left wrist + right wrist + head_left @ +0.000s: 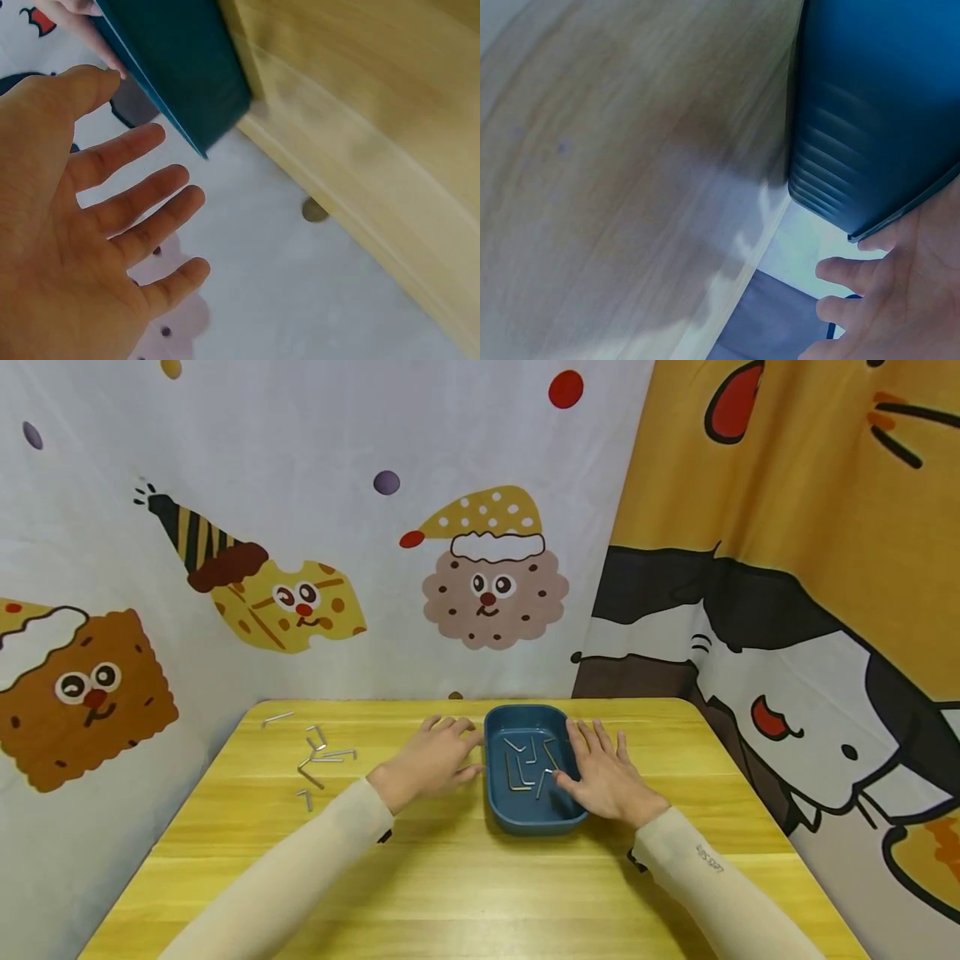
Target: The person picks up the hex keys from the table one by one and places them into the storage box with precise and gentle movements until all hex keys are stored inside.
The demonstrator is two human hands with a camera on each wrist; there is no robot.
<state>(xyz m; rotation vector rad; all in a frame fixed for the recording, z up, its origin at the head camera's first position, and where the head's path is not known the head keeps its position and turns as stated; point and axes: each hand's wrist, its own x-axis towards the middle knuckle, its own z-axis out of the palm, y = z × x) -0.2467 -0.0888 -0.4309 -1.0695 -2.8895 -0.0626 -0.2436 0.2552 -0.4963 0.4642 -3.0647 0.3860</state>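
Note:
A blue rectangular plastic tray (536,828) stands on the table with several L-shaped hex keys (520,788) lying on its bottom. My left hand (429,758) is just left of it, fingers spread and loosely bent, fingertips close to the side. In the left wrist view, a gap shows between those fingers and the tray wall (180,67). On the other side, my right hand (609,781) lies along the right rim with straight, spread fingers, its thumb reaching over the edge. The right wrist view shows its fingers right at the rim, beside the ribbed outer wall (877,112).
More hex keys (327,760) lie loosely scattered on the left part of the wooden table (480,902). Behind the table's far edge hangs a white curtain (315,427) with cartoon prints, and a yellow printed curtain (675,485) is at the right.

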